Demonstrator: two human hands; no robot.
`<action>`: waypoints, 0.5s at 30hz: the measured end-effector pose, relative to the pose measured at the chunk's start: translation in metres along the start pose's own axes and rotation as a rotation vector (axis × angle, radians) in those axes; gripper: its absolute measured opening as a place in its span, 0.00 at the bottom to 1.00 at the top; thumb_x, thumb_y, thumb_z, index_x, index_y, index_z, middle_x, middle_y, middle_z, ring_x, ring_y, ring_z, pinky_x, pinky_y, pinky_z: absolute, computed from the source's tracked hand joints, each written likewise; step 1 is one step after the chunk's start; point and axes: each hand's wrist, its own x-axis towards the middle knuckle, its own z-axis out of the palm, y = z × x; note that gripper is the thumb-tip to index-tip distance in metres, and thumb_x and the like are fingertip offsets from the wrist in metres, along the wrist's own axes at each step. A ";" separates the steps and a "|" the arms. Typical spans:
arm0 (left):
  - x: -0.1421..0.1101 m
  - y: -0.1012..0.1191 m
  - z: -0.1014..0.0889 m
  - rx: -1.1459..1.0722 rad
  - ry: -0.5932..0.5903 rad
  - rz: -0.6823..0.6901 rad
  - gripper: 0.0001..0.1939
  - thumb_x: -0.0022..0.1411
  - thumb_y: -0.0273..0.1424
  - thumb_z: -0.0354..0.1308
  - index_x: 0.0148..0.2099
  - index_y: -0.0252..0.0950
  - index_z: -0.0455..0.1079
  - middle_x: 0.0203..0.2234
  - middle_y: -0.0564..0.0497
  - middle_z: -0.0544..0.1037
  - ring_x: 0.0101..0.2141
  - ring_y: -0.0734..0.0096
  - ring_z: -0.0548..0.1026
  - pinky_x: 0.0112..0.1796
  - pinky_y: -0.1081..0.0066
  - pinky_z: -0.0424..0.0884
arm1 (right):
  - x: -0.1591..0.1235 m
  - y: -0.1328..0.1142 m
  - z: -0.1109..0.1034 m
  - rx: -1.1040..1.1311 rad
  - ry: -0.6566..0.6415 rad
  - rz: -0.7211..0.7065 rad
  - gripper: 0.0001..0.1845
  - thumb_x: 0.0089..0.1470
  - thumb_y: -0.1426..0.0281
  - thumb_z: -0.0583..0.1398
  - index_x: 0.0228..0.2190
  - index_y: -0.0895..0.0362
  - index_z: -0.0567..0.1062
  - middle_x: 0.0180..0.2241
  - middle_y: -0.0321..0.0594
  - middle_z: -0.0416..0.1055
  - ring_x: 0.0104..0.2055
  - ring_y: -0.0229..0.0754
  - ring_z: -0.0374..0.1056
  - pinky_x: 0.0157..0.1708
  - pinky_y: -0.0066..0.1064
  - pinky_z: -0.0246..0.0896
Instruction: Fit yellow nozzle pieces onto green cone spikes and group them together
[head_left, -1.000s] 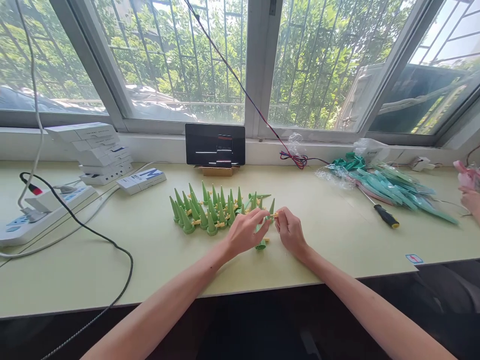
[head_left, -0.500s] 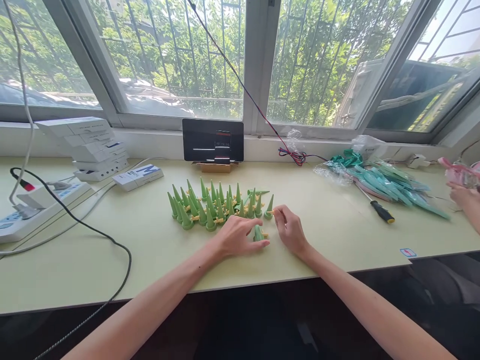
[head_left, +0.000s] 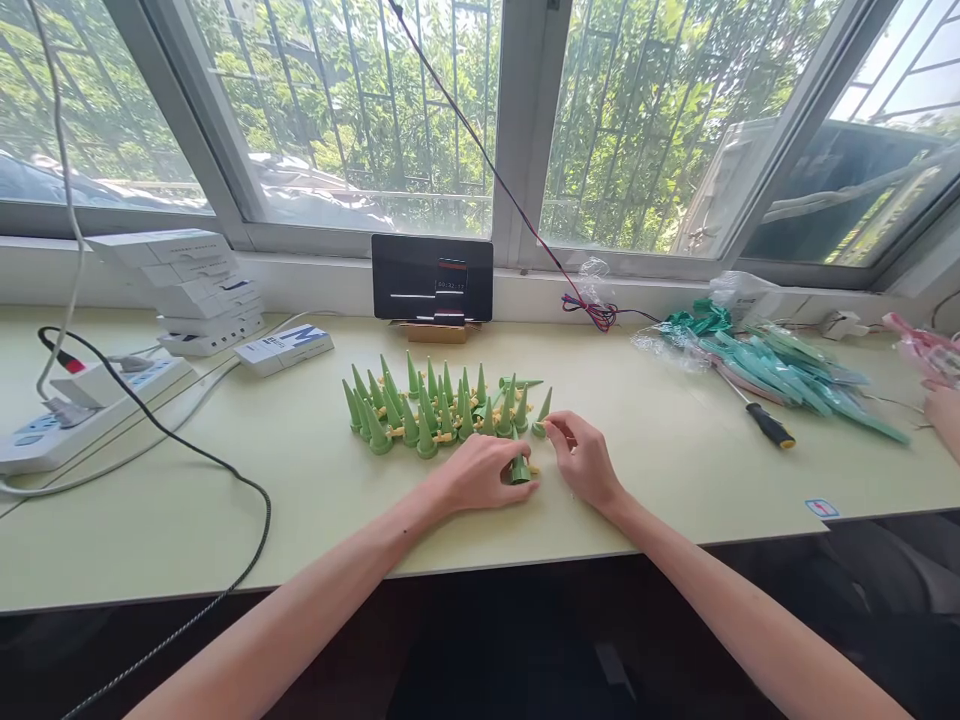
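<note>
My left hand (head_left: 487,474) rests low over the table, its thumb and fingers closed around a small green cone (head_left: 520,468) with a yellow bit at its side. Just to the right, my right hand (head_left: 587,462) is in a pinch, fingertips at the base of another upright green cone (head_left: 544,408). What the pinch holds is hidden by the fingers. Behind my left hand stands a cluster of green cones (head_left: 409,425), points up, with small yellow pieces between them. One green cone (head_left: 521,383) lies on its side at the back right of the cluster.
A tablet (head_left: 433,280) leans on a stand by the window. White boxes (head_left: 199,290) and a power strip (head_left: 97,420) with cables are at left. To the right lie a screwdriver (head_left: 769,422) and green plastic pieces (head_left: 795,370). Another person's hand (head_left: 943,418) shows at far right.
My left hand's fingers have closed in around the near cone. My right hand stays at the other cone's base, and the yellow piece at its fingertips is no longer plainly visible.
</note>
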 end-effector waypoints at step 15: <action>-0.005 -0.001 0.003 -0.081 0.276 0.142 0.15 0.58 0.40 0.59 0.43 0.36 0.73 0.23 0.55 0.74 0.18 0.80 0.64 0.24 0.75 0.61 | -0.007 -0.004 -0.004 0.015 0.068 -0.059 0.10 0.64 0.63 0.53 0.38 0.55 0.71 0.33 0.41 0.73 0.34 0.40 0.70 0.32 0.31 0.67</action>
